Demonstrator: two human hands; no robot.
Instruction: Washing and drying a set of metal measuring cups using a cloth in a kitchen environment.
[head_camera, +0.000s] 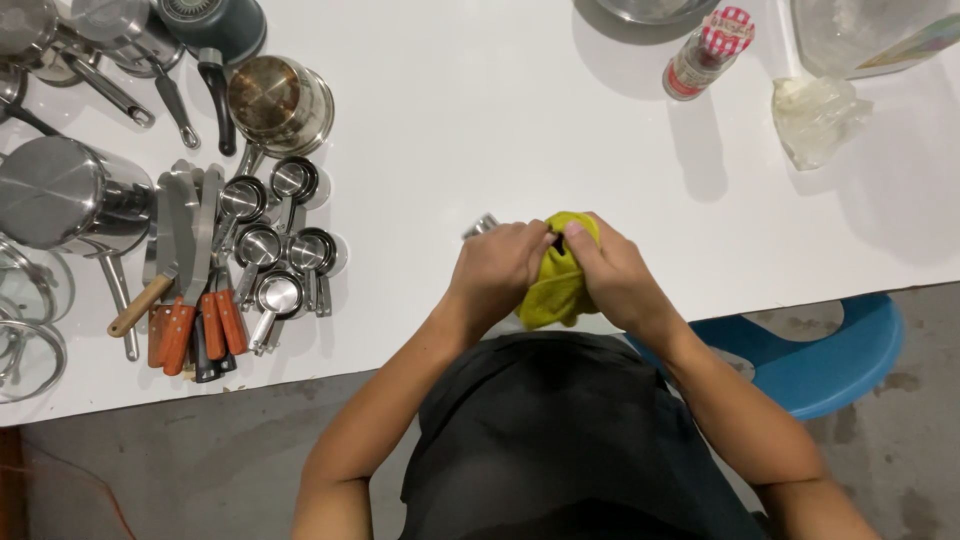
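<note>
Left hand (497, 268) grip clenched around small shiny metal piece (481, 225); only rim protrudes past knuckles, exact shape cannot tell. Right hand (608, 272) grip clenched on yellow-green cloth (556, 290), soft, crumpled, bunched between both hands, hanging below them over edge of white glossy table (480, 120). Well left of grip: cluster of steel measuring cups (275, 245), wooden-handled knives (195, 320). Far up-right of grip: small jar with checked lid (708, 52).
</note>
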